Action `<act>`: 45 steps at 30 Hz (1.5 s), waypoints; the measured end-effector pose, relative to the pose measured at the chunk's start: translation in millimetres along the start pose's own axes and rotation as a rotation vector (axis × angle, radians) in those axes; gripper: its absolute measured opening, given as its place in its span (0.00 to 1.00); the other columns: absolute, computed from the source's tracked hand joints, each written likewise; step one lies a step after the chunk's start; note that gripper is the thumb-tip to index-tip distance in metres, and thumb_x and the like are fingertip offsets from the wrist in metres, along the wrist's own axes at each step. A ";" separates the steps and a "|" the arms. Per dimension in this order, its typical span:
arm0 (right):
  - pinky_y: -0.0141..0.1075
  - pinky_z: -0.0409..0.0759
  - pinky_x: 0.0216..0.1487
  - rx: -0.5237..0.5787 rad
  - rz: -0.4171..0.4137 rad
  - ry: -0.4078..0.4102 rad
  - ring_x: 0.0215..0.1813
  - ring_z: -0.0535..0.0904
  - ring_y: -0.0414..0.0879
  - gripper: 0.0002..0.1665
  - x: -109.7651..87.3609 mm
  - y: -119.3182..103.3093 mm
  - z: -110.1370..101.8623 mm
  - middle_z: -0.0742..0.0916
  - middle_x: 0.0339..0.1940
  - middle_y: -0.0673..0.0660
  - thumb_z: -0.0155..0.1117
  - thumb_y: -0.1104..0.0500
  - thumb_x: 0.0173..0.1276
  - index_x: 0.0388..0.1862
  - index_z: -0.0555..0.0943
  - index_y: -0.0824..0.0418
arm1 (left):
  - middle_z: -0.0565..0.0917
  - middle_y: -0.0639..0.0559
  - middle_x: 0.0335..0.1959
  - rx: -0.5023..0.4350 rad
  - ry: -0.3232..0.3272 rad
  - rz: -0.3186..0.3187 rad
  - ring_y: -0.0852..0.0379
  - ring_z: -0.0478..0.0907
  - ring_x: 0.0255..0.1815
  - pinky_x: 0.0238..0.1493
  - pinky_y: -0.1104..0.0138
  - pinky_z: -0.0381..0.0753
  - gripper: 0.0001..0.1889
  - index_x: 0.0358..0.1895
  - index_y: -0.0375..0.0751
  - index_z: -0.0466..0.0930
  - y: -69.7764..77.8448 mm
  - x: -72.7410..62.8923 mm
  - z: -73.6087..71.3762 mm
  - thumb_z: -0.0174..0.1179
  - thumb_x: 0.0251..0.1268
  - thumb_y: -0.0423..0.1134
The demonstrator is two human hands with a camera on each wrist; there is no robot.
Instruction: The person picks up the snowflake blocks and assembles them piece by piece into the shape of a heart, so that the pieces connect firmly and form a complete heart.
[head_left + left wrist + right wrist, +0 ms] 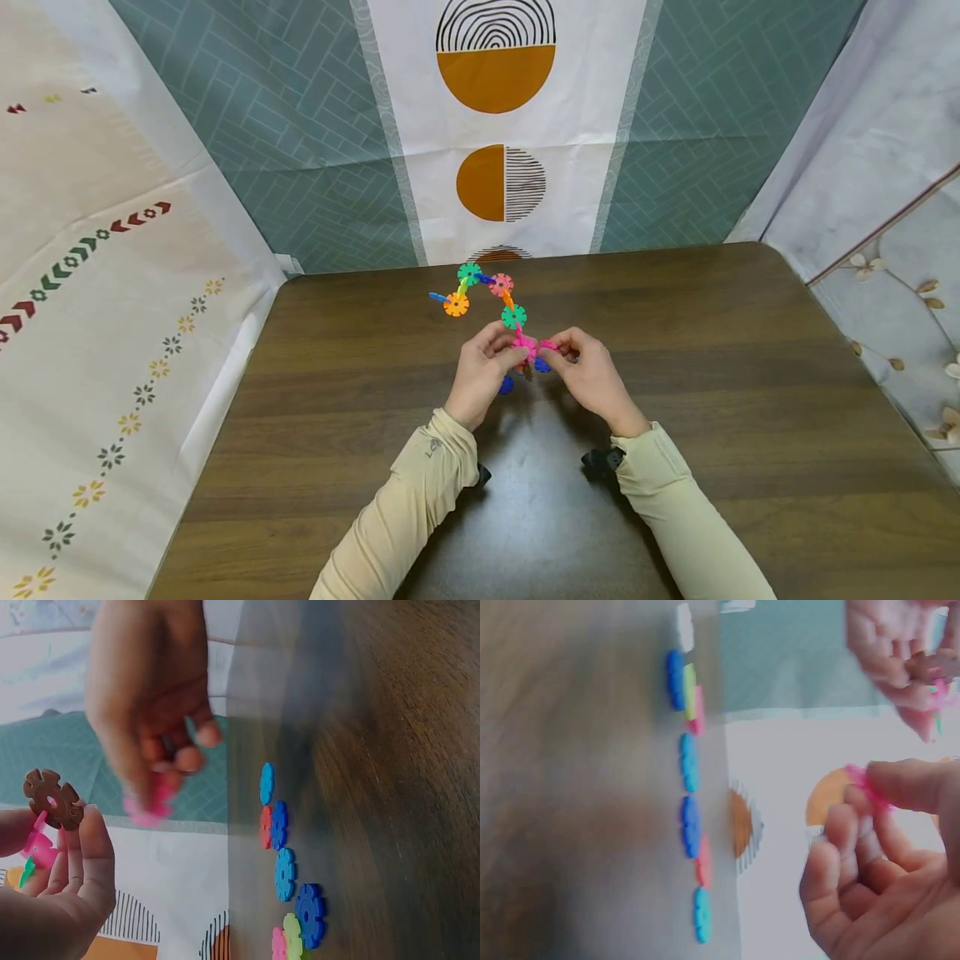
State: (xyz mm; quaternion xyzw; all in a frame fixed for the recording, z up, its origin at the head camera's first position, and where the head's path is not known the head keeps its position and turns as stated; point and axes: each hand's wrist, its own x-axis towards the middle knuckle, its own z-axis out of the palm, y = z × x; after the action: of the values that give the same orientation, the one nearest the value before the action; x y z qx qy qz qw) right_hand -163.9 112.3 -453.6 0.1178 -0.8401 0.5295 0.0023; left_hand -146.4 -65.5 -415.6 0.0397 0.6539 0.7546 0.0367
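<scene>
My left hand (480, 371) holds one end of a chain of slotted, flower-shaped plastic discs. The chain (513, 317) arches up and away to the left in green, orange, pink, blue and yellow. At the held end, a brown disc (52, 799) joins a pink disc (39, 850) near the fingertips. Between thumb and fingers, my right hand (596, 379) pinches a separate pink disc (868, 786). It is blurred in the left wrist view and stands apart from the brown disc. Both hands are above the table.
Several loose discs lie on the brown table (300, 417), among them a dark blue disc (310, 915), a light blue disc (285, 874), a red disc (703, 862) and a white disc (685, 628). Patterned cloths (300, 125) hang behind and beside the table.
</scene>
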 end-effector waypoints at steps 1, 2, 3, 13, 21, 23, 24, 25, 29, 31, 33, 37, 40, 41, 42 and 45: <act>0.34 0.72 0.29 0.043 -0.011 0.025 0.32 0.74 0.49 0.12 -1.1 -2.0 -1.6 0.82 0.32 0.54 0.65 0.52 0.69 0.42 0.79 0.59 | 0.85 0.38 0.44 -0.001 0.002 0.002 0.55 0.81 0.36 0.41 0.62 0.82 0.15 0.54 0.34 0.77 0.0 -0.1 0.0 0.60 0.64 0.27; 0.34 0.73 0.29 0.081 -0.019 0.044 0.33 0.75 0.49 0.12 -2.4 -4.0 -2.9 0.82 0.33 0.55 0.65 0.52 0.68 0.42 0.80 0.59 | 0.85 0.38 0.43 0.000 0.008 0.004 0.55 0.81 0.36 0.40 0.63 0.82 0.14 0.53 0.34 0.77 0.0 0.0 0.0 0.61 0.64 0.27; 0.34 0.73 0.30 0.113 -0.027 0.057 0.34 0.76 0.49 0.13 -3.8 -5.8 -4.0 0.83 0.33 0.55 0.66 0.51 0.68 0.43 0.81 0.59 | 0.85 0.39 0.43 -0.002 0.017 0.008 0.55 0.81 0.37 0.40 0.64 0.82 0.13 0.51 0.34 0.77 -0.1 0.1 -0.2 0.61 0.64 0.27; 0.41 0.84 0.42 0.337 0.085 -0.097 0.38 0.85 0.55 0.16 -22.7 -17.4 -6.7 0.87 0.40 0.62 0.65 0.58 0.68 0.50 0.79 0.66 | 0.84 0.37 0.39 -0.071 0.114 0.052 0.53 0.82 0.36 0.43 0.62 0.83 0.12 0.48 0.34 0.76 -0.9 2.2 -1.7 0.62 0.62 0.26; 0.50 0.82 0.47 0.448 0.166 -0.185 0.40 0.85 0.61 0.19 -24.8 -18.8 -4.4 0.88 0.38 0.65 0.67 0.57 0.67 0.49 0.74 0.68 | 0.85 0.41 0.37 -0.093 0.115 0.061 0.42 0.84 0.41 0.46 0.60 0.83 0.12 0.48 0.36 0.77 2.0 1.4 -1.1 0.61 0.63 0.25; 0.51 0.81 0.47 0.476 0.164 -0.188 0.42 0.84 0.64 0.19 -24.8 -19.0 -3.2 0.88 0.39 0.65 0.66 0.58 0.67 0.48 0.73 0.69 | 0.85 0.41 0.37 -0.091 0.108 0.063 0.41 0.84 0.41 0.46 0.59 0.83 0.12 0.49 0.37 0.77 2.6 0.9 -1.0 0.61 0.63 0.26; 0.52 0.81 0.47 0.490 0.163 -0.187 0.42 0.84 0.64 0.19 -24.8 -19.0 -2.4 0.88 0.39 0.65 0.66 0.58 0.68 0.48 0.73 0.69 | 0.85 0.41 0.37 -0.092 0.104 0.065 0.41 0.84 0.41 0.47 0.59 0.83 0.12 0.49 0.37 0.77 2.8 0.7 -0.9 0.61 0.64 0.26; 0.52 0.81 0.47 0.505 0.162 -0.185 0.42 0.85 0.63 0.18 -24.9 -19.3 -1.5 0.88 0.39 0.65 0.66 0.58 0.68 0.48 0.73 0.69 | 0.85 0.41 0.37 -0.092 0.102 0.066 0.41 0.84 0.41 0.47 0.59 0.83 0.12 0.49 0.37 0.77 2.8 0.6 -0.8 0.61 0.64 0.26; 0.54 0.80 0.48 0.534 0.162 -0.159 0.40 0.86 0.57 0.18 -25.2 -20.5 3.0 0.88 0.37 0.64 0.67 0.57 0.67 0.46 0.74 0.69 | 0.84 0.41 0.36 -0.108 0.109 0.080 0.33 0.82 0.43 0.47 0.58 0.83 0.11 0.48 0.36 0.77 1.7 0.5 0.5 0.61 0.63 0.26; 0.56 0.79 0.49 0.537 0.164 -0.141 0.40 0.87 0.55 0.18 -25.4 -21.3 4.9 0.89 0.36 0.64 0.68 0.57 0.66 0.46 0.74 0.68 | 0.84 0.41 0.35 -0.115 0.120 0.087 0.31 0.81 0.43 0.47 0.57 0.83 0.11 0.47 0.35 0.77 1.1 0.5 1.6 0.61 0.63 0.26; 0.58 0.79 0.49 0.539 0.169 -0.125 0.40 0.87 0.56 0.18 -25.7 -21.8 6.3 0.89 0.35 0.63 0.68 0.57 0.65 0.45 0.75 0.68 | 0.85 0.41 0.34 -0.117 0.136 0.087 0.34 0.83 0.41 0.46 0.57 0.84 0.10 0.46 0.34 0.77 1.3 0.5 3.2 0.62 0.62 0.26; 0.56 0.80 0.48 0.542 0.174 -0.097 0.42 0.85 0.64 0.17 -26.7 -21.9 8.4 0.89 0.34 0.63 0.69 0.58 0.65 0.45 0.76 0.68 | 0.85 0.43 0.32 -0.124 0.165 0.072 0.45 0.85 0.37 0.45 0.57 0.84 0.10 0.45 0.32 0.78 1.1 -0.1 6.6 0.63 0.62 0.25; 0.55 0.81 0.47 0.558 0.179 -0.074 0.43 0.82 0.69 0.17 -27.9 -21.4 9.0 0.89 0.33 0.63 0.69 0.59 0.65 0.45 0.76 0.68 | 0.84 0.45 0.31 -0.151 0.171 0.055 0.48 0.85 0.36 0.45 0.56 0.84 0.10 0.45 0.29 0.77 1.3 -1.4 9.7 0.63 0.61 0.25; 0.54 0.81 0.47 0.566 0.185 -0.067 0.44 0.82 0.70 0.17 -28.1 -21.2 9.0 0.89 0.33 0.64 0.69 0.59 0.64 0.45 0.76 0.68 | 0.84 0.45 0.31 -0.160 0.168 0.049 0.48 0.85 0.36 0.46 0.56 0.83 0.10 0.45 0.28 0.77 1.5 -1.8 10.5 0.63 0.61 0.25; 0.54 0.81 0.47 0.571 0.189 -0.063 0.44 0.82 0.71 0.18 -28.5 -21.1 8.9 0.89 0.33 0.64 0.69 0.59 0.64 0.45 0.75 0.68 | 0.84 0.46 0.31 -0.170 0.165 0.044 0.49 0.85 0.36 0.46 0.56 0.83 0.10 0.45 0.27 0.77 1.7 -2.1 11.0 0.63 0.61 0.25; 0.53 0.81 0.46 0.575 0.190 -0.063 0.44 0.82 0.70 0.18 -28.7 -20.5 8.1 0.89 0.33 0.64 0.70 0.58 0.64 0.45 0.75 0.68 | 0.84 0.46 0.31 -0.175 0.142 0.026 0.52 0.85 0.36 0.47 0.57 0.83 0.09 0.44 0.28 0.77 1.8 -1.6 10.6 0.63 0.62 0.26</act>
State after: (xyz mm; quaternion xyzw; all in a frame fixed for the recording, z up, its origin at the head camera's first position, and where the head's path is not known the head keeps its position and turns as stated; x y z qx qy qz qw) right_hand -130.9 102.3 -442.6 0.0508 -0.6627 0.7395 -0.1068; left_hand -143.6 -55.5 -412.3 -0.0087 0.5860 0.8101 -0.0162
